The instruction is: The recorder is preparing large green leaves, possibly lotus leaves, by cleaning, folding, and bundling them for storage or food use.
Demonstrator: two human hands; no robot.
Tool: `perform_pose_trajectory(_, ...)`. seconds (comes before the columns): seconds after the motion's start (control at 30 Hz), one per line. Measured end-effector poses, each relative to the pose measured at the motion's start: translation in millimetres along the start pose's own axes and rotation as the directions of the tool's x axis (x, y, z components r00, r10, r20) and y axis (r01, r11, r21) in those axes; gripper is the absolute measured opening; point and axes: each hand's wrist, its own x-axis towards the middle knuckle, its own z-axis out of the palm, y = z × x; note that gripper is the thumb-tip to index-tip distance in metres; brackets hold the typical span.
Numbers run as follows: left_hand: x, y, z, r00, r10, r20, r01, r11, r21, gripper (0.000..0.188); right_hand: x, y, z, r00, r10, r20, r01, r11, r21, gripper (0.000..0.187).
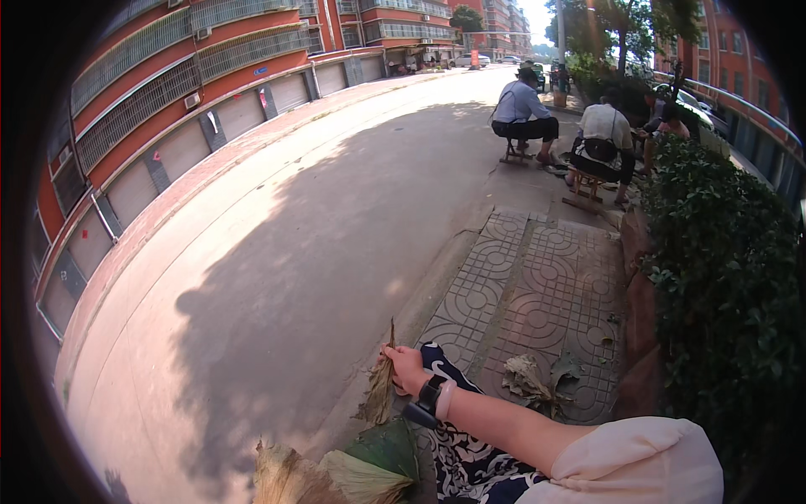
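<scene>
My right hand (407, 370) reaches out over my knee, its fingers closed on a dried leaf (379, 395). The leaf is folded lengthwise, yellowish brown, and hangs downward with its narrow tip sticking up above the fingers. A dark band with a black device and a pale pink band circle that wrist. Below the hand lie large fan-shaped leaves: a tan leaf (290, 479), a pale green leaf (367, 477) and a dark green leaf (393, 447), overlapping one another. The picture's lower edge cuts them off. My left hand is not in view.
Crumpled dry leaves (527, 376) lie on the patterned paving (546, 286) to my right, beside a green hedge (722, 269). Farther off, a person in light blue (516, 105) and a person in white (606, 126) sit on low stools. A road (277, 252) runs along the left.
</scene>
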Motion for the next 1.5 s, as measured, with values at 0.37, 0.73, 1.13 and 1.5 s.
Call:
perform_pose_trajectory(0.37, 24, -24, 26, 0.961, -0.109, 0.253, 0.064, 0.981, 0.182, 0.027, -79, -20, 46, 0.975, 0.206, 0.088, -0.160, 0.914, -0.372, 0.023)
perform_pose_trajectory(0.73, 38, -39, 37, 0.848, -0.240, 0.473, -0.145, 0.752, 0.643, 0.039, -137, 58, 62, 0.823, 0.386, 0.417, -0.014, 0.747, -0.665, 0.023)
perform_pose_trajectory(1.13, 23, -68, 60, 0.787, -0.198, 0.584, 0.037, 0.961, 0.275, 0.032, -155, 89, 61, 0.709, 0.160, 0.687, 0.382, 0.731, -0.565, 0.027)
perform_pose_trajectory(1.5, 12, -63, 70, 0.767, -0.246, 0.593, 0.003, 0.925, 0.380, 0.035, -145, 95, 46, 0.734, 0.373, 0.568, 0.393, 0.448, -0.803, 0.033)
